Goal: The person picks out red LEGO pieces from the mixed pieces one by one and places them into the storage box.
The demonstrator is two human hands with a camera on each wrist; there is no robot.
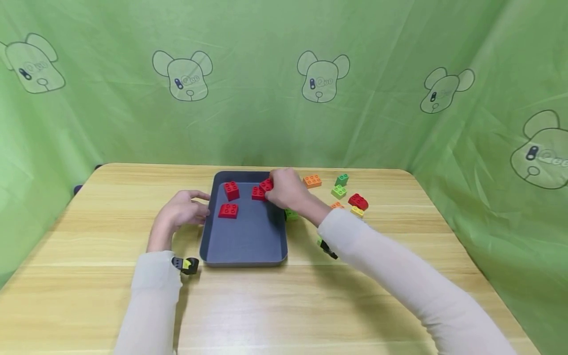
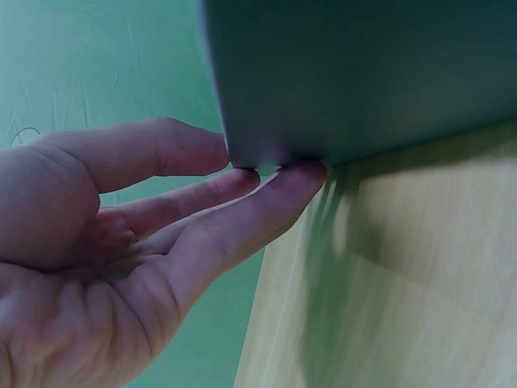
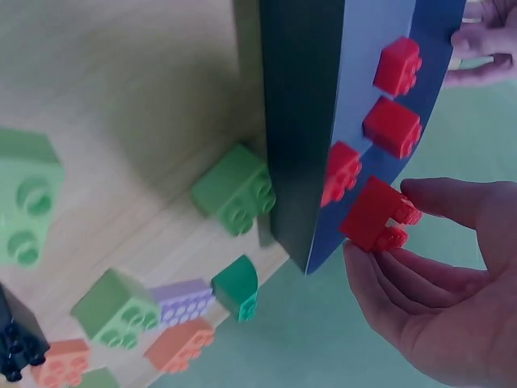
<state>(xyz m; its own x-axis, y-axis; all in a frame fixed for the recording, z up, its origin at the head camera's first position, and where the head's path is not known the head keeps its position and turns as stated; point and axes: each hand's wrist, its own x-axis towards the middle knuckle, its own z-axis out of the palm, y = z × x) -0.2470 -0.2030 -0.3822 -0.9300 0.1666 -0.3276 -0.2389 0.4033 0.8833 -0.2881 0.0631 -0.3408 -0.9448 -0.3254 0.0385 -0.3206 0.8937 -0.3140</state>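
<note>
My right hand (image 1: 288, 190) pinches a red toy brick (image 3: 371, 214) between thumb and fingers, over the far right corner of a dark grey tray (image 1: 246, 241). Inside the tray lie three other red bricks: one near the far left (image 1: 231, 191), one nearer the front (image 1: 228, 211) and one just beside the held brick (image 1: 258, 194). My left hand (image 1: 184, 209) is at the tray's left side. In the left wrist view, its fairly straight fingers (image 2: 234, 222) and thumb touch the tray's lower edge.
Loose bricks lie on the wooden table right of the tray: orange (image 1: 312, 181), dark green (image 1: 342, 180), light green (image 1: 339, 192), red (image 1: 358, 201) and yellow (image 1: 357, 212). A green brick (image 3: 234, 190) sits close against the tray's right wall. Green curtain (image 1: 266, 98) surrounds the table.
</note>
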